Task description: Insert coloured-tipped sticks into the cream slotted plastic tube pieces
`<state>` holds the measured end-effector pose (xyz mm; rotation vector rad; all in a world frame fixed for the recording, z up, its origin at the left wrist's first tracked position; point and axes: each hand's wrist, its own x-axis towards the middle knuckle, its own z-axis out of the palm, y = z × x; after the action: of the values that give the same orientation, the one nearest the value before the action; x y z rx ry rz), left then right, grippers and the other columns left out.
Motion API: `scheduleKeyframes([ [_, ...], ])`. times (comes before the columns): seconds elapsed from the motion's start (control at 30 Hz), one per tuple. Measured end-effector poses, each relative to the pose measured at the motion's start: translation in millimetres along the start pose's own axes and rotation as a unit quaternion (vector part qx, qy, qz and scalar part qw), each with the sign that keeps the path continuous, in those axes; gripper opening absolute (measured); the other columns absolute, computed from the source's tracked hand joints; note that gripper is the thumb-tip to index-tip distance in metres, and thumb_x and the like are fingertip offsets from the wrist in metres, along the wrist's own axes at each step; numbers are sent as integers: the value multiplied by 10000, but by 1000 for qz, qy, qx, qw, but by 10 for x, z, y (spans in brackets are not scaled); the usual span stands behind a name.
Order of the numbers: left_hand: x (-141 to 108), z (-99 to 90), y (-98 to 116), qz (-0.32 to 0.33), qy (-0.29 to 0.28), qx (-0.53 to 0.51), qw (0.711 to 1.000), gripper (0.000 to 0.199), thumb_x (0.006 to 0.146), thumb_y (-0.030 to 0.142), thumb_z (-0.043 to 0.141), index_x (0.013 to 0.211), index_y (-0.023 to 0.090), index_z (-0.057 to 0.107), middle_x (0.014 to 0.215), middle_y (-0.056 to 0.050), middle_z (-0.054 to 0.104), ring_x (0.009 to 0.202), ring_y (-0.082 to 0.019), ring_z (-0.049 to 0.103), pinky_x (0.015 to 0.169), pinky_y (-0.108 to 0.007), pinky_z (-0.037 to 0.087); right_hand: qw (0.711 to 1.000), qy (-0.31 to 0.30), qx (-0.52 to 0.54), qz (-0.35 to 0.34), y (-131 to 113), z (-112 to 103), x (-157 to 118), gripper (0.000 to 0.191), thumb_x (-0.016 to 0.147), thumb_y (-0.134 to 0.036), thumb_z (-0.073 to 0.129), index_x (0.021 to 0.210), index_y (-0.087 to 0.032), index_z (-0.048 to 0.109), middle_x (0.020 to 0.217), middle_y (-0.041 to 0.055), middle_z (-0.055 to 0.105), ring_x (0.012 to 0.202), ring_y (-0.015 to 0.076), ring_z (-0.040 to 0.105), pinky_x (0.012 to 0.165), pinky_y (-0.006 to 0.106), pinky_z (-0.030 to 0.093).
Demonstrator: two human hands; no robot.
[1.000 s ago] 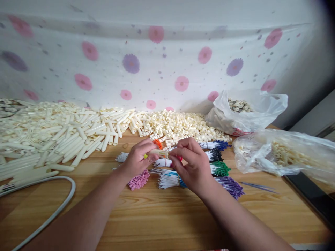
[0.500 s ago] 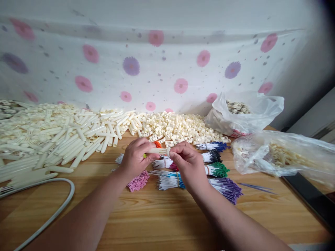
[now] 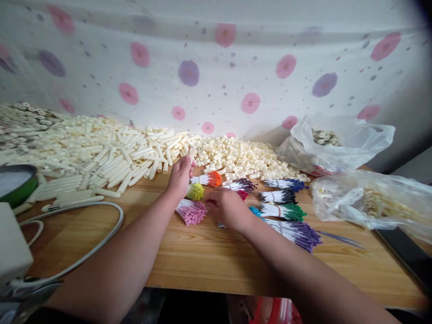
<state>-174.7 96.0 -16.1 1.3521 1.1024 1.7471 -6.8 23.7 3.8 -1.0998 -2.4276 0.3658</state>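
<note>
My left hand (image 3: 181, 174) is closed around a cream pen barrel (image 3: 192, 153), held upright with its top end sticking out above the fingers. My right hand (image 3: 229, 209) hangs low over the table among the bundled refills, its fingertips bent together beside the white ends of the pink refills (image 3: 192, 211). What those fingertips pinch, if anything, is too blurred to see. Close around lie the yellow refills (image 3: 195, 192), the orange refills (image 3: 212, 179) and the dark purple refills (image 3: 243, 184). My right hand mostly covers the light blue refills (image 3: 255, 211).
A wide heap of cream barrels (image 3: 111, 166) lies at the left back, short slotted parts (image 3: 243, 157) behind the refills. Plastic bags (image 3: 340, 144) stand right, near tweezers (image 3: 342, 239) and a dark flat device (image 3: 401, 252). A white cable (image 3: 118, 216) loops at left, by a green bowl (image 3: 20, 193).
My hands have parted. The left has kept the barrel and tipped it upright; the right has let go of its end and dropped down to the refills. The view has shifted left and down.
</note>
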Motion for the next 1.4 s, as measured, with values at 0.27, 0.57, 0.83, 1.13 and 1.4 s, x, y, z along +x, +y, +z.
scheduleKeyframes([
  [0.27, -97, 15, -75, 13, -46, 30, 998, 509, 822, 645, 422, 662, 174, 528, 545, 36, 399, 471, -87, 376, 460, -229, 316, 976, -74, -191, 79, -250, 280, 284, 221, 840, -159, 465, 882, -150, 682, 936, 129, 675, 886, 230, 628, 689, 297, 474],
  [0.57, -107, -20, -89, 31, -69, 70, 995, 457, 847, 580, 431, 682, 169, 542, 610, 17, 499, 573, -115, 454, 539, -225, 363, 966, -92, -220, 103, -312, 217, 275, 204, 823, -152, 468, 898, -138, 657, 889, 125, 692, 841, 238, 657, 651, 293, 487],
  [0.83, -197, 84, 186, -17, -223, 140, 965, 312, 661, 432, 726, 736, 155, 602, 634, 14, 573, 587, -134, 507, 561, -240, 401, 968, -57, -231, 74, 75, -405, -128, 144, 847, -71, 476, 906, -139, 589, 883, 114, 651, 797, 212, 618, 671, 288, 426],
  [1.13, -364, 235, 398, -114, -330, 139, 927, 117, 673, 247, 687, 626, 153, 635, 525, 35, 532, 478, -94, 445, 447, -209, 342, 993, 107, -55, -20, 374, -385, -231, 126, 889, -141, 471, 846, -147, 590, 778, 30, 565, 681, 128, 490, 638, 243, 378],
  [1.4, -366, 246, 420, -60, -344, 109, 931, 165, 747, 289, 610, 650, 156, 601, 579, 6, 540, 533, -110, 454, 493, -235, 353, 940, 221, 259, 24, 394, -348, -261, 82, 784, -142, 589, 838, -170, 643, 738, 1, 647, 644, 100, 573, 595, 219, 460],
])
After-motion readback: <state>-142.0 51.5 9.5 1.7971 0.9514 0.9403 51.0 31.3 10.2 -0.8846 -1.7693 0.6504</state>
